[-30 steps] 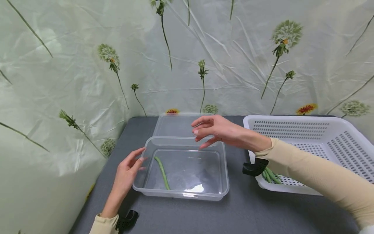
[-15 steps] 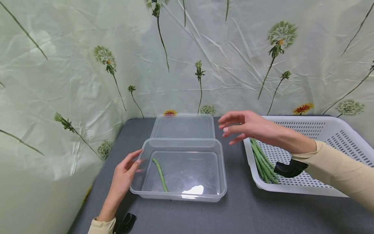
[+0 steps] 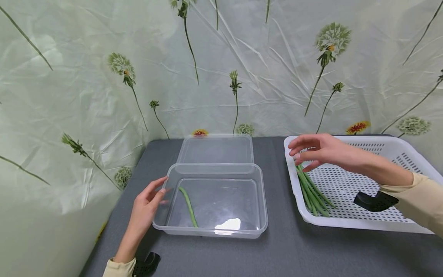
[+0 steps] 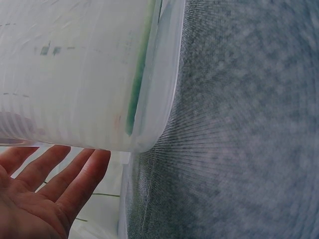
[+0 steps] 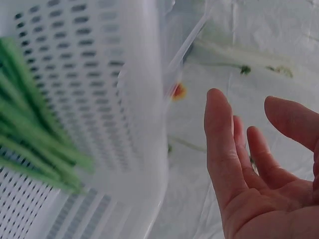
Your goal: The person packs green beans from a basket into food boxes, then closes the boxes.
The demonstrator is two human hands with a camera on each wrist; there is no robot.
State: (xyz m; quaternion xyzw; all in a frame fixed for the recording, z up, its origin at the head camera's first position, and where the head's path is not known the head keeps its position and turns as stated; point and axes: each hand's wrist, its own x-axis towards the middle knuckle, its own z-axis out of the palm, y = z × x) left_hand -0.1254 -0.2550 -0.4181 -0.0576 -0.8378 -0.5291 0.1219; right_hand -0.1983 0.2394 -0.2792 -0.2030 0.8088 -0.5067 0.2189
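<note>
A clear plastic container [image 3: 238, 232] stands on the grey table with one green bean [image 3: 189, 207] lying in its left part. My left hand [image 3: 145, 204] is at the container's left side, its straight fingertips right at the wall, as the left wrist view also shows. Over the left end of a white perforated basket [image 3: 360, 225] hovers my right hand [image 3: 323, 152], fingers apart and holding nothing. Below it, a bunch of green beans [image 3: 311, 192] lies along the basket's left side. In the right wrist view the beans [image 5: 35, 124] appear left of the hand.
Behind the container lies a clear flat lid [image 3: 216, 150] on the grey table [image 3: 277, 254]. A flower-printed sheet [image 3: 207, 77] hangs behind and to the left. The basket's raised rim stands between the beans and the container.
My right hand has moved rightward from above the container to above the basket's left end, uncovering the beans there. My left hand has stayed at the container's side.
</note>
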